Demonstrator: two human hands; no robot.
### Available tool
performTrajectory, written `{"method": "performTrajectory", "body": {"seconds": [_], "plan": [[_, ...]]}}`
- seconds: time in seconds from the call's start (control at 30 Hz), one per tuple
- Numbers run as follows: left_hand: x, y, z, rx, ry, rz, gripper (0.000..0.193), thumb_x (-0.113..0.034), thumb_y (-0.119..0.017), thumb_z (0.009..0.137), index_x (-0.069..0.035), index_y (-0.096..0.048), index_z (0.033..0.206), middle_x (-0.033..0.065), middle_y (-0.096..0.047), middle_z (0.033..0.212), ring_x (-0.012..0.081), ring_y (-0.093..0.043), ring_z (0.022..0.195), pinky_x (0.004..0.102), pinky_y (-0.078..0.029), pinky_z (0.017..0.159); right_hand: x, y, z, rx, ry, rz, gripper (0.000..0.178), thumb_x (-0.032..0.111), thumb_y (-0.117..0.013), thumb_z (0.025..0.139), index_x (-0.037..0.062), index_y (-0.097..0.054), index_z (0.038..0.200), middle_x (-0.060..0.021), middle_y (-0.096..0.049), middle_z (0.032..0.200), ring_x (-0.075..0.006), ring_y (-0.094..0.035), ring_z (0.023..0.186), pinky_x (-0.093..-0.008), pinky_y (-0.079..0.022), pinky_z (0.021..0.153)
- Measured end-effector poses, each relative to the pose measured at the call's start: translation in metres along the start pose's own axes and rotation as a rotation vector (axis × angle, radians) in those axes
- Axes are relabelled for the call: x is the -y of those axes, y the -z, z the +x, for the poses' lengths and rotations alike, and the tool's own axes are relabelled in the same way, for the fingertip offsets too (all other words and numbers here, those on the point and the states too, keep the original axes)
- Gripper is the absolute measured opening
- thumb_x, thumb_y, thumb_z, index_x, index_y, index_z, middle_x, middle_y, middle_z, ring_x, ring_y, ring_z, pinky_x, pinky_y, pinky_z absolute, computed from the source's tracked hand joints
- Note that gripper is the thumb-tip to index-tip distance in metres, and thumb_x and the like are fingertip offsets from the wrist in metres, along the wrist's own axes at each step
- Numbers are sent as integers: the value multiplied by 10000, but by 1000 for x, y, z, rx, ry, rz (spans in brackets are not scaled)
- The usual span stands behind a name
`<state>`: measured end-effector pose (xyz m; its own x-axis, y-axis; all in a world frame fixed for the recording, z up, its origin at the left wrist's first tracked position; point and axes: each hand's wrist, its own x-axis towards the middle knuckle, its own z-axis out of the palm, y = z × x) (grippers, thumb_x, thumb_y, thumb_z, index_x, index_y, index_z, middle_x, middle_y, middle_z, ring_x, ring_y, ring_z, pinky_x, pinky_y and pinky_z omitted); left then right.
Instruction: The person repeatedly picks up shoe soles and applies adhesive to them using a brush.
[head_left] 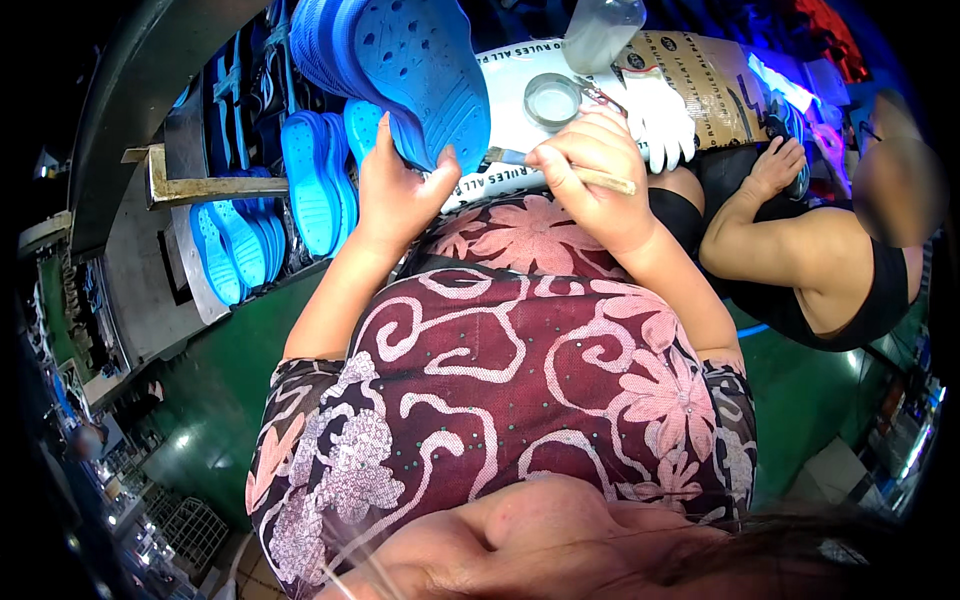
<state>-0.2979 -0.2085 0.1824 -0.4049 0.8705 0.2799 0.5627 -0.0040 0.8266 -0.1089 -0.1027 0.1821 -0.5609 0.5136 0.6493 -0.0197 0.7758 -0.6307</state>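
Note:
My left hand (pixel 402 192) grips the near end of a blue foam clog (pixel 425 75), with the thumb and fingers apart around its edge. The clog is tilted up and shows a patterned, holed face. In my right hand (pixel 600 180) is a small flat paintbrush (pixel 610 182), its pale wooden handle crossing my fingers. Its bristle end points left, close to the clog's edge; whether it touches cannot be made out. Just beyond my right hand, a round clear dish (pixel 552 101) sits on the white printed table covering (pixel 510 75).
Several blue clogs (pixel 312 185) stand on a rack at left, beside a wooden bar (pixel 220 190). A white glove (pixel 662 125) and a clear plastic bottle (pixel 604 35) are on the table, near brown printed cardboard (pixel 695 85). A co-worker's hand (pixel 778 165) works at right.

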Motion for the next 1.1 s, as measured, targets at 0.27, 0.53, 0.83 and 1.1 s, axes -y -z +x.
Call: {"method": "performTrajectory", "body": {"seconds": [0.27, 0.53, 0.83, 1.1], "plan": [[4, -2, -1, -21, -91, 92, 446, -78, -647, 684, 65, -458, 1062, 178, -645, 839, 284, -656, 742, 327, -505, 668, 0, 0, -4, -24, 46, 37, 165, 156, -622, 770, 67, -618, 632, -29, -553, 576, -209, -518, 573, -324, -379, 686], [17, -1, -4, -67, -230, 130, 454, -41, -660, 662, 12, -462, 1067, 155, -640, 795, 291, -647, 699, 328, -500, 632, 0, -3, -7, 29, -24, 45, 183, 165, -621, 775, 60, -616, 625, -32, -571, 586, -207, -531, 579, -322, -385, 708], [17, -5, -2, -83, -278, 119, 345, 0, -655, 664, 25, -539, 987, 121, -638, 855, 201, -631, 742, 289, -491, 671, 0, -2, -11, 27, -21, 84, 188, 165, -599, 801, 58, -642, 652, -38, -580, 588, -209, -541, 579, -330, -394, 723], [0, -9, -1, -119, -294, -21, 320, 5, -642, 648, 10, -592, 964, 140, -638, 865, 217, -636, 771, 307, -490, 700, -2, 0, -12, -74, -118, 154, 169, 168, -592, 801, 69, -641, 673, -31, -561, 573, -212, -539, 578, -332, -395, 730]]}}
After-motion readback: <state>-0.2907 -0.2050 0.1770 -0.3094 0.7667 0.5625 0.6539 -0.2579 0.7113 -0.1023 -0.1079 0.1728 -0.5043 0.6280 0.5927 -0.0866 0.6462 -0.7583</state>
